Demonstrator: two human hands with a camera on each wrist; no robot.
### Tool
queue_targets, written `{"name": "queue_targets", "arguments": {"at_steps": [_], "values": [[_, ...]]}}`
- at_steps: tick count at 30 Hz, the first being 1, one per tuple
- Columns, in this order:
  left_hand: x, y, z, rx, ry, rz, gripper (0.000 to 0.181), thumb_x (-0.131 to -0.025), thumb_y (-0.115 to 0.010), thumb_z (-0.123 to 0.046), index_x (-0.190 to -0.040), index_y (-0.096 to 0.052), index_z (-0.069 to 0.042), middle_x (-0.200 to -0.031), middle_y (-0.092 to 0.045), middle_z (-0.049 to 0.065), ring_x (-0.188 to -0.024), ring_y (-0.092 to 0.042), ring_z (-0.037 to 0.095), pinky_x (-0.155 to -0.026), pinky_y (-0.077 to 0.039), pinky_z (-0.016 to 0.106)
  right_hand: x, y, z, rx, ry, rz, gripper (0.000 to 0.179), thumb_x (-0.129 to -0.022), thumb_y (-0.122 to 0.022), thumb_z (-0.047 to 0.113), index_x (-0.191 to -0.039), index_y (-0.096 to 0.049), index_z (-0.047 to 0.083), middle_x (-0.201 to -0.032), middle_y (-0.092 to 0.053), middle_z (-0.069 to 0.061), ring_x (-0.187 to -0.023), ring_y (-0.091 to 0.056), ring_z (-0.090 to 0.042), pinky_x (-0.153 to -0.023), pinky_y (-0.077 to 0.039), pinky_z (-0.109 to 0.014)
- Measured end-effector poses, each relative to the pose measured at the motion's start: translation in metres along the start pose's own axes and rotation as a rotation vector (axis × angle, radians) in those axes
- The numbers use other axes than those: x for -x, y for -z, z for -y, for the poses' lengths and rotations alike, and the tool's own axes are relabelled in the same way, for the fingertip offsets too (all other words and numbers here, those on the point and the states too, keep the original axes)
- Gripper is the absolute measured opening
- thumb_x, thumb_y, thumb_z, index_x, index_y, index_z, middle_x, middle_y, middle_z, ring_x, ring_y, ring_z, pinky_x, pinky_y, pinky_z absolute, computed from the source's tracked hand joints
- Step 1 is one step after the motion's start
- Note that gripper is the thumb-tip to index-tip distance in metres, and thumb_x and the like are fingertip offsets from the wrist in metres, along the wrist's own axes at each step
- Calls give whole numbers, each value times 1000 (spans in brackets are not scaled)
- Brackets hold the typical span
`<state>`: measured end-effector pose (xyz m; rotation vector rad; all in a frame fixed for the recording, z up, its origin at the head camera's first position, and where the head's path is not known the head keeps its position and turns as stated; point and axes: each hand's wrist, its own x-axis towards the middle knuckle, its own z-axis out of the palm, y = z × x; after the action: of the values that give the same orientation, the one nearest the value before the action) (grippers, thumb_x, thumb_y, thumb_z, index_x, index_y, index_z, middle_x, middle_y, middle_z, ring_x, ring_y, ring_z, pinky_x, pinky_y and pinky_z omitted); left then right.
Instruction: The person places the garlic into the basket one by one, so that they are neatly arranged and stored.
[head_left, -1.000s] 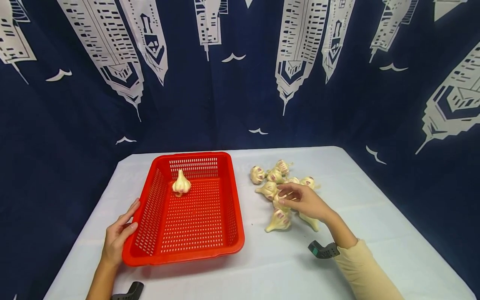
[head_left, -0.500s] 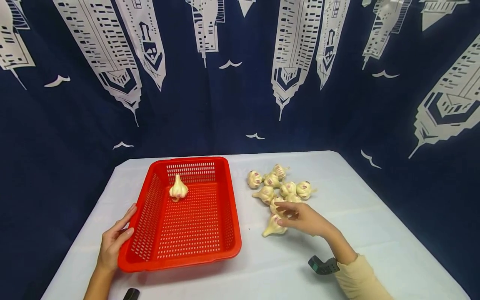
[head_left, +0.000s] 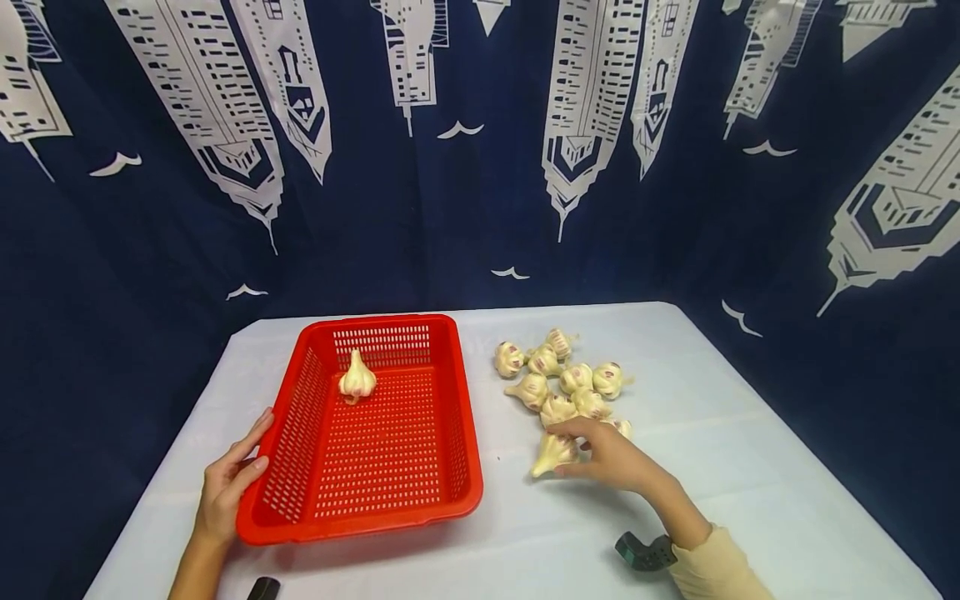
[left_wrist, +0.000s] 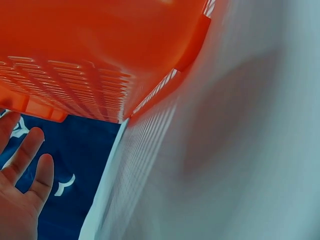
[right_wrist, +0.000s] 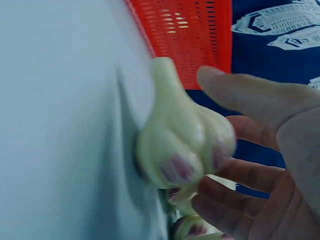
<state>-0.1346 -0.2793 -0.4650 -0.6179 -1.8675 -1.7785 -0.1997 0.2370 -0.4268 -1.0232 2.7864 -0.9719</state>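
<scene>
A navy cloth (head_left: 427, 208) printed with white buildings fills the top of the frame. Below it spreads a white table (head_left: 712, 467), with a red basket (head_left: 363, 523) at lower left. A group of garlic bulbs (head_left: 531, 390) lies right of centre. The left hand (head_left: 228, 487), its grip uncurled, touches the basket's left rim. The right hand (head_left: 615, 458) has its grip spread around the nearest bulb (head_left: 553, 454), thumb apart from it. One bulb (head_left: 357, 377) sits in the basket's upper left.

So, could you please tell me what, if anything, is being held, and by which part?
The left hand supports the red basket by its left rim; the right hand spans a garlic bulb, thumb clear, not gripping.
</scene>
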Motion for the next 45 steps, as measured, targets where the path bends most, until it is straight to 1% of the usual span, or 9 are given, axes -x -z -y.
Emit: {"name": "queue_targets", "arguments": {"at_steps": [2,7,9,13,21,27,33,39,45], "values": [[0,0,0,-5,-14,4,46,-91,-38,17,-137,-38,22,-150,-47,5,-130,-49,7,-95,-45,15,1,-3,0,27,9,-9,60,-79,-84,21,-129,-61,-3,-119,-66,-10,-104,-60,-22,-83,-55,-42],[0,1,-1,-36,12,-6,47,-93,-39,14,-139,-39,19,-150,-46,2,-127,-52,6,-93,-46,15,3,-10,0,62,37,-65,64,-72,-87,11,-129,-60,-3,-121,-65,-13,-104,-61,-26,-81,-55,-39],[1,1,-1,-47,30,-15,46,-93,-39,13,-139,-39,18,-150,-47,1,-125,-53,5,-92,-46,15,3,-14,-2,69,46,-90,63,-71,-87,8,-128,-61,-2,-121,-64,-13,-103,-61,-26,-80,-55,-37],[2,2,0,-60,31,-12,46,-93,-39,14,-138,-40,19,-149,-47,2,-126,-52,5,-93,-46,15,4,-22,-6,89,43,-120,62,-71,-87,4,-128,-62,0,-120,-64,-11,-101,-60,-23,-78,-55,-32],[2,2,1,-39,23,-11,46,-92,-38,15,-138,-38,20,-149,-47,2,-121,-57,6,-92,-47,15,4,-25,-7,116,38,-130,68,-69,-89,7,-131,-59,1,-122,-62,-10,-102,-60,-22,-79,-55,-32],[2,2,1,-29,25,-1,46,-92,-38,15,-139,-38,20,-151,-46,5,-121,-57,7,-93,-46,16,3,-26,-8,122,48,-146,67,-69,-89,6,-128,-60,-1,-122,-63,-13,-100,-61,-23,-77,-55,-31],[0,3,0,-51,43,-10,47,-93,-40,13,-139,-39,18,-150,-46,2,-120,-58,6,-93,-46,16,2,-27,-7,98,53,-168,62,-72,-87,9,-127,-60,-2,-121,-63,-14,-96,-60,-21,-75,-55,-31],[0,3,-1,-52,65,-10,47,-94,-39,12,-140,-39,17,-150,-46,-1,-117,-59,5,-91,-47,17,1,-25,-4,79,16,-206,65,-73,-88,16,-130,-59,1,-122,-64,-9,-94,-59,-15,-76,-55,-30],[0,3,-1,-45,68,-10,47,-94,-39,11,-141,-39,16,-150,-47,-2,-117,-60,6,-91,-48,17,0,-23,-3,66,28,-249,65,-73,-87,17,-129,-59,0,-123,-63,-11,-94,-59,-15,-75,-56,-31]]}}
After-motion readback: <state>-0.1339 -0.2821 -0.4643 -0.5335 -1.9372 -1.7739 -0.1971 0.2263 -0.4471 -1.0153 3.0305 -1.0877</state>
